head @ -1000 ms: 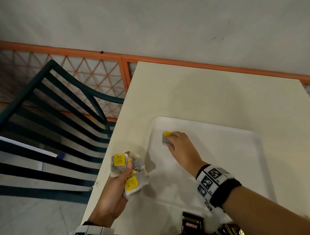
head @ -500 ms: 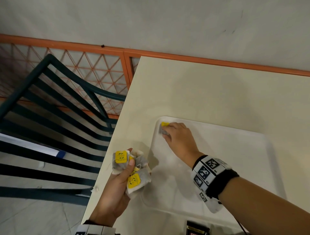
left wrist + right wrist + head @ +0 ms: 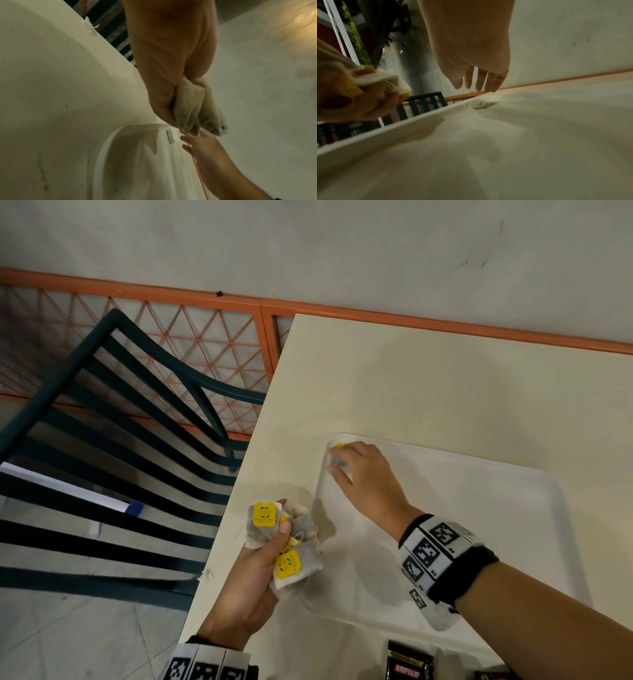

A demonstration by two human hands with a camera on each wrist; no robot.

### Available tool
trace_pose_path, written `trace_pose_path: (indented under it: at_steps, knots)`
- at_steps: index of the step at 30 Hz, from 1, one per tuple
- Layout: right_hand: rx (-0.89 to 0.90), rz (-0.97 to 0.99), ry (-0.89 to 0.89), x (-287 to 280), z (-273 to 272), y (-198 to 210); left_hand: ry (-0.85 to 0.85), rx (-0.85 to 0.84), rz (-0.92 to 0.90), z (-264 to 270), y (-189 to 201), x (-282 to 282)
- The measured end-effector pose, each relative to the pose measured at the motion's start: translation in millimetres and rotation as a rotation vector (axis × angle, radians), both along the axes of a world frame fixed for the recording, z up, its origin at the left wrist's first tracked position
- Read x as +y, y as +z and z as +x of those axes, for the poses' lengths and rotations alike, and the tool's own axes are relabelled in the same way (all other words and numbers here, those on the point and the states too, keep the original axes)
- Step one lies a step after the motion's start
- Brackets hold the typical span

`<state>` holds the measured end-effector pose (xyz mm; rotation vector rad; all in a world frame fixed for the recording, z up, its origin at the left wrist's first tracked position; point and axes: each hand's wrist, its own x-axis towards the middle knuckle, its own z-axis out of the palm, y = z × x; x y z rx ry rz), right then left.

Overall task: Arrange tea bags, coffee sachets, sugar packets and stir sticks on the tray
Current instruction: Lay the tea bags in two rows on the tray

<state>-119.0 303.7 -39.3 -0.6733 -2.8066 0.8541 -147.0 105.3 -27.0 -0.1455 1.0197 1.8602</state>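
Paper tea bags (image 3: 284, 546), a small bunch with yellow tags, sit clenched between my left hand's (image 3: 251, 587) thumb and curled fingers, held just off the tray's (image 3: 513, 542) near-left edge. My right hand (image 3: 366, 484) has its fingers (image 3: 481, 79) straight and relaxed, grasping nothing. Under their tips one placed tea bag (image 3: 482, 104) lies flat in the tray's far-left corner, its yellow tag toward the far rim; I cannot tell its long axis. I judge the next bag belongs beside it. The bunch lies toward me and to the left of the right fingertips, so that hand must travel back across the tray's left rim to pick from it. Dark coffee sachets (image 3: 409, 662) wait on the table (image 3: 445, 378) by the near rim.
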Motion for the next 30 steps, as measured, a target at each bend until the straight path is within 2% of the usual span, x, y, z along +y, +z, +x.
trace_pose_path:
  at_steps: [3,5,7,9,18,23,28,30]
  knots:
    - [0.058,-0.314,0.096,-16.1,0.4,21.2,-0.02,0.02,-0.045,3.6,3.0,5.4]
    - [-0.039,-0.507,0.204,-25.8,0.8,36.1,-0.083,0.045,-0.062,6.4,6.1,8.3]
    - [-0.13,-0.55,0.309,-32.1,1.3,42.7,-0.126,0.06,-0.071,7.7,8.4,10.4]
    - [-0.141,-0.551,0.321,-34.5,1.8,45.5,-0.149,0.078,-0.076,8.4,9.1,12.4]
    - [0.029,-0.701,0.109,-19.7,13.9,46.3,-0.17,0.104,-0.107,11.7,6.3,17.8]
    - [0.106,-0.872,-0.082,-0.1,20.6,38.5,-0.137,0.118,-0.097,8.9,3.1,16.5]
    - [0.111,-0.645,-0.365,25.1,27.4,15.8,-0.146,0.135,-0.05,6.4,2.6,13.0]
    - [0.058,-0.541,-0.406,30.2,28.6,6.7,-0.152,0.141,-0.053,7.3,2.7,12.9]
